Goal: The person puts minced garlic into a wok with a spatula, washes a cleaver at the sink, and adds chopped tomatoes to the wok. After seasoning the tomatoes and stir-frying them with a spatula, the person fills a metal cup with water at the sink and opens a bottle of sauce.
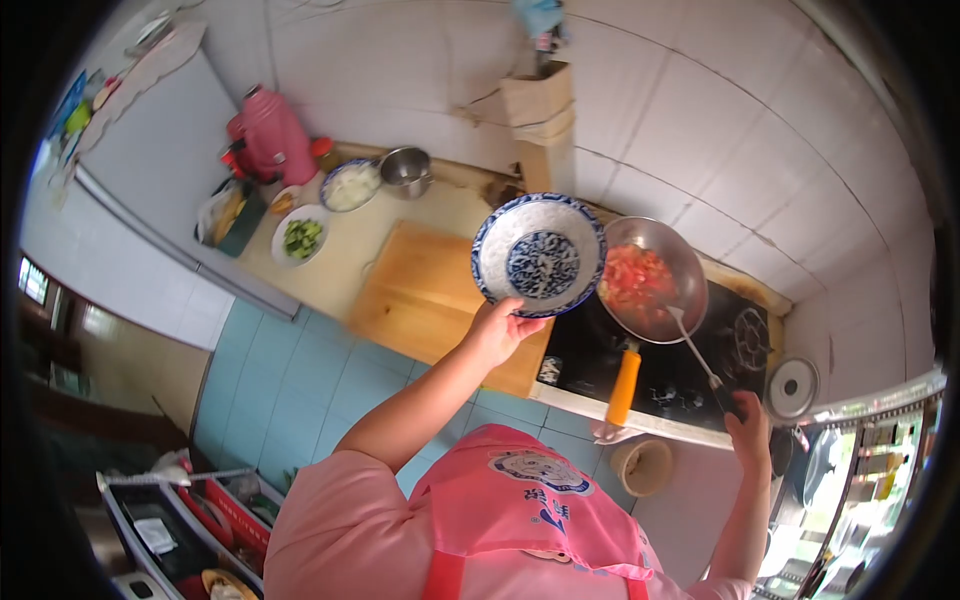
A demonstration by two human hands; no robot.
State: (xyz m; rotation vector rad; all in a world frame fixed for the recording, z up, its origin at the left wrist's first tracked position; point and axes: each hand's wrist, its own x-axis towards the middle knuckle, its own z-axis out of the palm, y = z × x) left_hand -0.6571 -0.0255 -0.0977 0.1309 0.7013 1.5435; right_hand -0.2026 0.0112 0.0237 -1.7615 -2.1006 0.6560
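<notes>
My left hand [503, 332] grips the rim of a blue-and-white patterned bowl [541, 262], its inside facing me with no food in it. The bowl hangs over the far right corner of a wooden cutting board [418, 300], beside the pan. My right hand [748, 432] is closed around the dark handle of a metal spatula [697, 350]. The spatula's head rests inside a frying pan [688, 262] among chopped red tomato pieces [636, 283]. An orange pan handle [624, 388] points toward me, with neither hand on it.
The pan sits on a black gas stove [590, 370]. Left on the counter are a plate of green vegetable pieces [302, 236], a bowl of white slices [350, 186], a metal bowl [406, 172] and a pink thermos [277, 135]. A pot lid [793, 388] stands right; a bin [642, 467] is below.
</notes>
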